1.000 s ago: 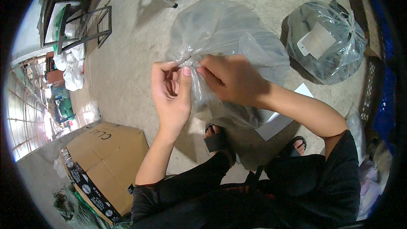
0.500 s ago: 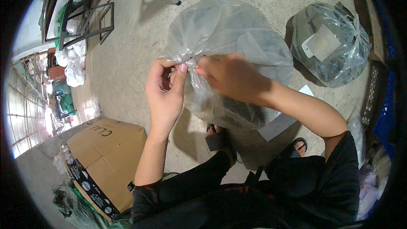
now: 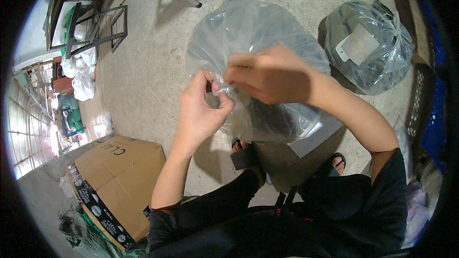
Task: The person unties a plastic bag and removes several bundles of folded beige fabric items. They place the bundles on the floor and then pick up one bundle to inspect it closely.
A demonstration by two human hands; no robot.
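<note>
- Your left hand [image 3: 203, 102] is on the left side of the large clear bag [image 3: 260, 24], thumb and fingers narrowed and pinching plastic at its gathered neck [image 3: 223, 85].
- Your right hand [image 3: 267, 76] comes in from the right, fingers curled and drawn close on the same neck; its back hides part of the fingertips, so you cannot tell exactly how they grip.
- The large clear bag sits on the concrete floor [image 3: 148, 76] in front of you, its rounded body spreading to the far side and to the right of your hands. Something dark shows through its near part.
- A white sheet [image 3: 313, 138] lies at the bag's near right edge, partly covered by it.
- Near you, your two dark sandals stand apart, the left sandal [image 3: 245, 159] close to the bag and the right sandal [image 3: 337, 163] beyond the sheet.
- Far right, apart from your bag, a second tied bag [image 3: 382, 74] holds dark contents and carries a pale card [image 3: 357, 44].
- On the near left is a cardboard box [image 3: 122, 172], with green plastic [image 3: 81, 231] beside it.
- Far left, you have a dark metal frame [image 3: 125, 21] and white bags [image 3: 84, 88].
</note>
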